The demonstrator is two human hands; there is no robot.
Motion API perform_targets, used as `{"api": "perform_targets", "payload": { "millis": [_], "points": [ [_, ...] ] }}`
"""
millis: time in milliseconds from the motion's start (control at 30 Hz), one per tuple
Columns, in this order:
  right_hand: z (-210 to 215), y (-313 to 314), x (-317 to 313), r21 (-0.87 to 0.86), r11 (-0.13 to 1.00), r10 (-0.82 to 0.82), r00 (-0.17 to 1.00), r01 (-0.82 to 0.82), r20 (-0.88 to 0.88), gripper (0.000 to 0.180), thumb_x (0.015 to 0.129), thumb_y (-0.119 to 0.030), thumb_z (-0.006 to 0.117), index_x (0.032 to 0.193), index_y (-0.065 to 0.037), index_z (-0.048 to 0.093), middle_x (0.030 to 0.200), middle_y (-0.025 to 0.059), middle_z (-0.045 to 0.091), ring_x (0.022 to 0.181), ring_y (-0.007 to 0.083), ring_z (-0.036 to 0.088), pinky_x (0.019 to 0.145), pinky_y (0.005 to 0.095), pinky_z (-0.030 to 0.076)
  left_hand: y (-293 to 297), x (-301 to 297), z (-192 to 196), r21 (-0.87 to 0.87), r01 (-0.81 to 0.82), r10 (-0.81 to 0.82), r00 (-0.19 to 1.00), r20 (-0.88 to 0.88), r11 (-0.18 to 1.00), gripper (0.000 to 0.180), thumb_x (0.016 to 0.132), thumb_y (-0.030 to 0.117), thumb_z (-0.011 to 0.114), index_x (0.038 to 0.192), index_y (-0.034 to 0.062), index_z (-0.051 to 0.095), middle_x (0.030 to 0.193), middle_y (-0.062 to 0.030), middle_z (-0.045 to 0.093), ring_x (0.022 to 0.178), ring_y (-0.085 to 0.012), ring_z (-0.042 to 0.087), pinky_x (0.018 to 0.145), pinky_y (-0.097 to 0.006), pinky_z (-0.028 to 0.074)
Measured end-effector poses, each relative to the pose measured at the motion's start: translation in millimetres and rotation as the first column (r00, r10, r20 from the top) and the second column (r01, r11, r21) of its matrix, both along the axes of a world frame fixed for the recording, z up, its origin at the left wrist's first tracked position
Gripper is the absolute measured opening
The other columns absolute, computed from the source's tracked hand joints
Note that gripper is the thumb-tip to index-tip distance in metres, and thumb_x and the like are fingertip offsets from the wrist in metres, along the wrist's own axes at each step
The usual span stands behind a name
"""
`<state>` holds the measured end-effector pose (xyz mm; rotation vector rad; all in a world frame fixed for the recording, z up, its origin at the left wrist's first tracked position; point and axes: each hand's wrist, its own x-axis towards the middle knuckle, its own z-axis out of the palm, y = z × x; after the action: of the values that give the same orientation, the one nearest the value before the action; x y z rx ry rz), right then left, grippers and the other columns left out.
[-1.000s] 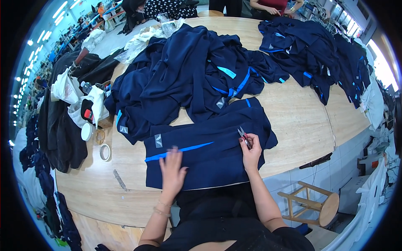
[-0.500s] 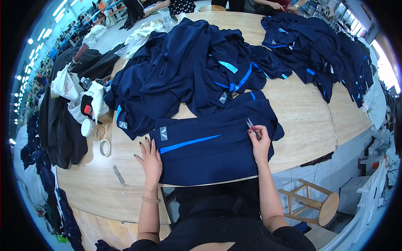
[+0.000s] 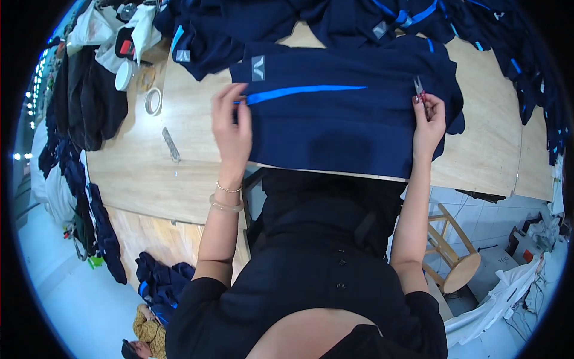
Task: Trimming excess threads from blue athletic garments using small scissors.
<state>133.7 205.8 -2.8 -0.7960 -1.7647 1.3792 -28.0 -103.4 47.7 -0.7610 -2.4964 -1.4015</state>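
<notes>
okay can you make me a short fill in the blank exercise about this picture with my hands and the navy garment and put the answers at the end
1. The right hand holds the small snips with their blades pointing ____ the person's body.
2. The long stripe on the navy garment is coloured ____.
3. On the table, the roll of tape lies to the ____ of that garment.

Missing words: away from; blue; left.
</notes>
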Motion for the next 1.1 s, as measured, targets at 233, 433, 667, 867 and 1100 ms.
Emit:
{"api": "perform_targets", "payload": {
  "millis": [233, 433, 667, 867, 1100],
  "points": [
    [-2.9, -8.1, 3.4, 0.024, 1.0, 0.012, 0.999, -0.013, 0.037, 0.019, 0.088, -0.008, 0.068, 0.102, 0.001, 0.059, 0.094, 0.0048, 0.064, 0.085, 0.0077, 0.06, 0.078, 0.0191, 0.046, 36.9, 45.9, -7.4, -0.191, 0.338, -0.349, 0.937, -0.029, 0.922, 0.032, 0.081, 0.0, 0.061, 0.112, 0.0055, 0.063, 0.115, -0.0109, 0.061, 0.106, -0.0282, 0.058, 0.092, -0.037, 0.047],
    [-3.9, -2.0, 7.4, 0.017, 0.999, 0.029, 1.0, -0.029, 0.002, 0.019, 0.089, -0.008, 0.067, 0.103, 0.0, 0.058, 0.093, 0.0028, 0.063, 0.085, 0.0066, 0.058, 0.078, 0.018, 0.045, 59.8, 90.1, -1.8, 0.019, 0.744, -0.736, 0.656, 0.164, 0.668, 0.045, 0.081, 0.004, 0.064, 0.125, 0.0096, 0.057, 0.129, -0.0097, 0.055, 0.117, -0.0279, 0.053, 0.102, -0.041, 0.041],
    [2.5, -2.0, 10.0, -0.044, 0.999, 0.01, 1.0, -0.011, -0.029, 0.02, 0.09, -0.011, 0.067, 0.104, -0.001, 0.058, 0.091, 0.0011, 0.061, 0.081, 0.0042, 0.055, 0.071, 0.0144, 0.041, -30.9, -17.5, -9.9, -0.304, -0.147, 0.172, 0.984, 0.055, 0.941, 0.025, 0.081, 0.004, 0.066, 0.106, 0.0051, 0.066, 0.114, -0.0113, 0.057, 0.097, -0.0266, 0.059, 0.089, -0.035, 0.047],
    [-4.9, -1.0, 7.2, -0.052, 0.998, 0.025, 0.999, -0.027, -0.044, 0.019, 0.091, -0.01, 0.065, 0.106, -0.001, 0.058, 0.091, 0.0002, 0.061, 0.075, 0.002, 0.052, 0.06, 0.0137, 0.035, -68.4, -48.6, -46.5, 0.352, -0.056, -0.085, 0.924, 0.372, 0.934, 0.014, 0.089, 0.003, 0.06, 0.099, 0.0026, 0.069, 0.11, -0.0064, 0.06, 0.083, -0.0101, 0.058, 0.075, -0.023, 0.047],
    [-3.0, 2.1, -1.5, -0.038, 0.999, 0.018, 0.999, -0.02, -0.037, 0.018, 0.092, -0.011, 0.064, 0.106, -0.001, 0.058, 0.085, -0.0028, 0.057, 0.065, 0.0002, 0.044, 0.055, 0.015, 0.03, -124.7, -90.5, -41.5, 0.067, -0.624, 0.495, 0.676, 0.546, 0.779, 0.009, 0.086, 0.003, 0.061, 0.092, -0.0023, 0.066, 0.097, -0.0108, 0.061, 0.084, -0.0132, 0.06, 0.072, -0.026, 0.047]
  ]
}}
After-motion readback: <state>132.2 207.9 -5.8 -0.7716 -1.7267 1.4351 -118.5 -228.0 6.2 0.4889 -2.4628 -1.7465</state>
